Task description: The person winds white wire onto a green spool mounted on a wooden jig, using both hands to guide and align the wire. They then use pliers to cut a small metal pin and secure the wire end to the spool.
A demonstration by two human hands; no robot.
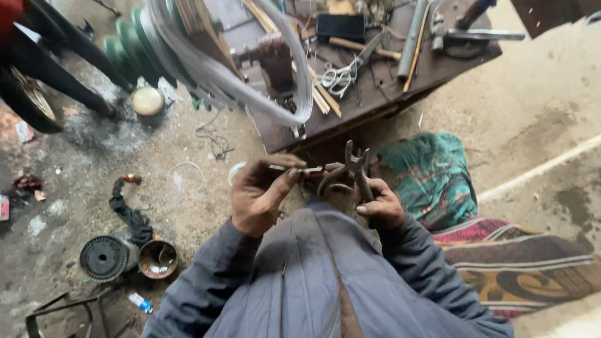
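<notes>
1. Left hand (260, 195) is raised in front of the chest, with thumb and fingers pinched on a thin flat metal strip (299, 169). The strip runs sideways toward the other hand.
2. Right hand (375, 203) is closed around the handles of the pliers (350, 170). The plier head points up and away from the body, and its tips look slightly parted.
3. The strip's far end sits just beside the pliers' handles, between the two hands. Cannot tell whether strip and pliers touch.
4. The hands are close together but not pressed on each other. Both grey jacket sleeves (206, 281) are visible below them.
5. Beyond the hands is a low wooden workbench (388, 94) carrying scissors (338, 78), a metal pipe (412, 37) and a dark flat phone-like slab (340, 27).
6. Beyond the left hand hangs a loop of pale tubing (250, 81).
7. Left of the left hand, on the floor, are a black wire spool (103, 258), a small round tin (158, 258) and a dark rag (128, 213).
8. Right of the right hand lies a teal patterned cloth (432, 175).
</notes>
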